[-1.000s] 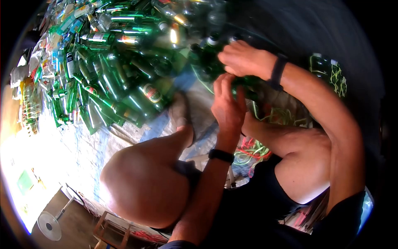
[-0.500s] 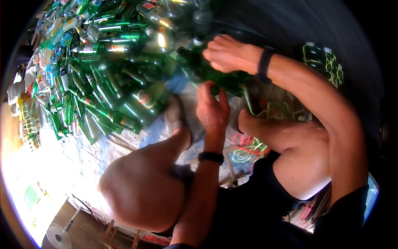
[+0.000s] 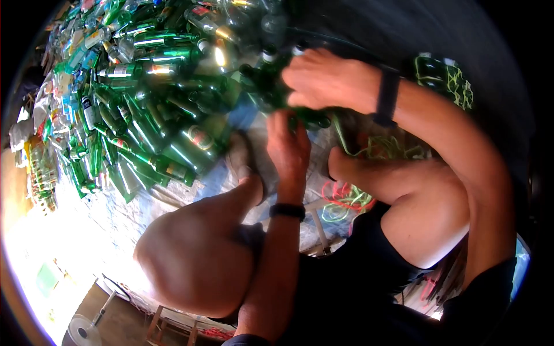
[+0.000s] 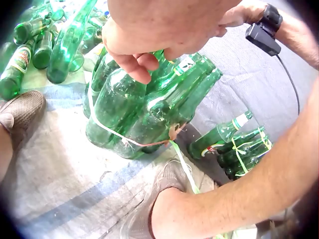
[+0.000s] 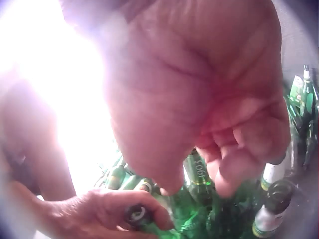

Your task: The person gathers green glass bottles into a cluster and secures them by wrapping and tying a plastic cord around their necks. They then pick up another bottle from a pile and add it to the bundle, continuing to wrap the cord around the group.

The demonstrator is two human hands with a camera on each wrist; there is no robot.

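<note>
In the right wrist view, my left hand [image 5: 99,209] grips the neck of a green glass bottle [image 5: 138,215] between thumb and fingers. That bottle is at a standing cluster of green bottles [image 4: 117,102], looped low down by a pale pink string [image 4: 112,130]. The left hand's fingers [image 4: 142,73] curl over the cluster's top in the left wrist view. My right hand [image 3: 329,81] hovers over the cluster's far side, its fingers bent downward around the bottle tops; I cannot tell whether it holds one. A bottle marked 1903 [image 5: 198,172] shows between its thumb and fingers.
A large heap of loose bottles [image 3: 156,104] covers the left. Tied green bottles [image 4: 245,152] stand to the right beside a single one [image 4: 214,139]. Green string [image 3: 384,147] and red string [image 3: 340,195] lie near my feet. A fan [image 3: 83,331] stands at the lower left.
My left hand has drawn down and left, away from my right hand, and a bottle neck appears in its fingers. My right hand has shifted slightly left over the cluster.
</note>
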